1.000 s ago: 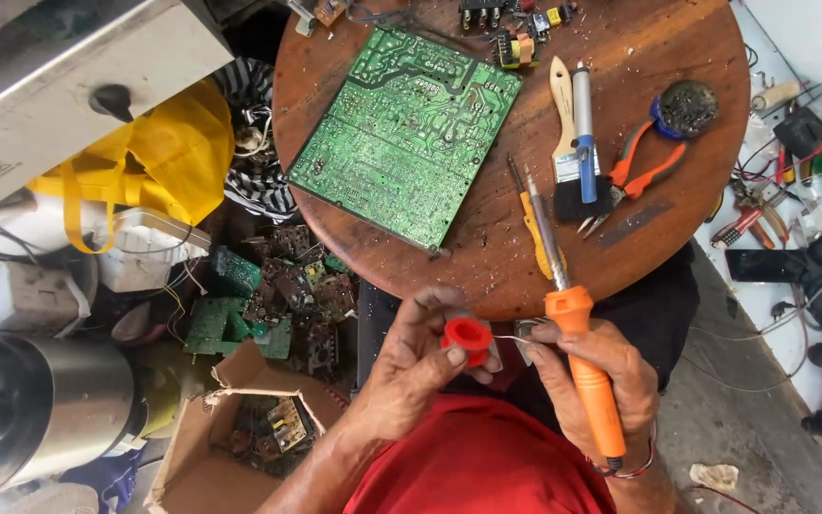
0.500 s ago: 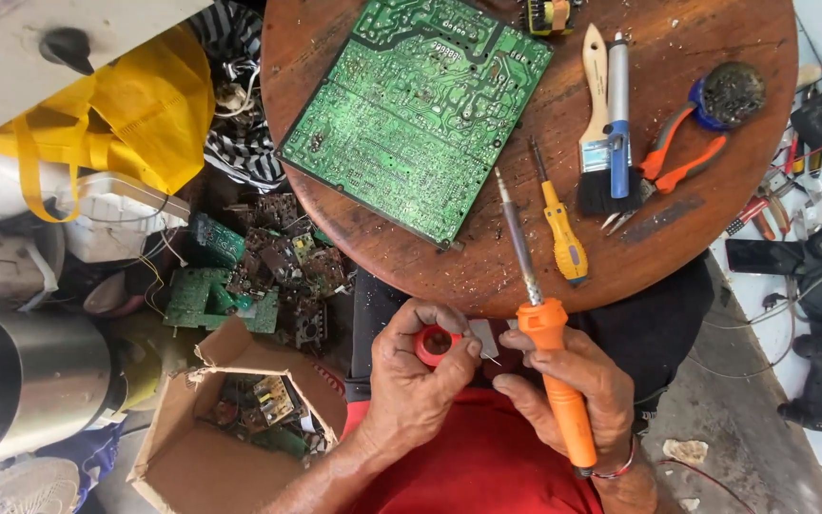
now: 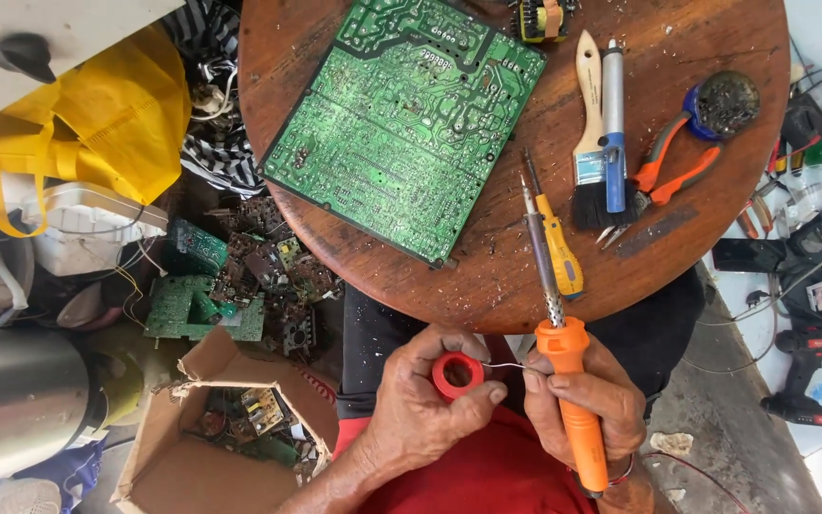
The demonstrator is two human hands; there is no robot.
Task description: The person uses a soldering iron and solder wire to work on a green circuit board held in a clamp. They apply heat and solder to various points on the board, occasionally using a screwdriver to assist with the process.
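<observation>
Off the table's [image 3: 715, 238] near edge, left hand [image 3: 420, 405] pinches the red solder spool [image 3: 457, 374] while right hand [image 3: 587, 400] grips the soldering iron [image 3: 563, 381] and wire; its tip could scorch the table.

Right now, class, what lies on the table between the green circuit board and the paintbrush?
In the head view, a yellow-handled screwdriver lies between the green circuit board and the paintbrush, with the soldering iron's metal shaft beside it.

Bare tabletop [image 3: 487, 286] before circuit board [image 3: 401, 124]
</observation>
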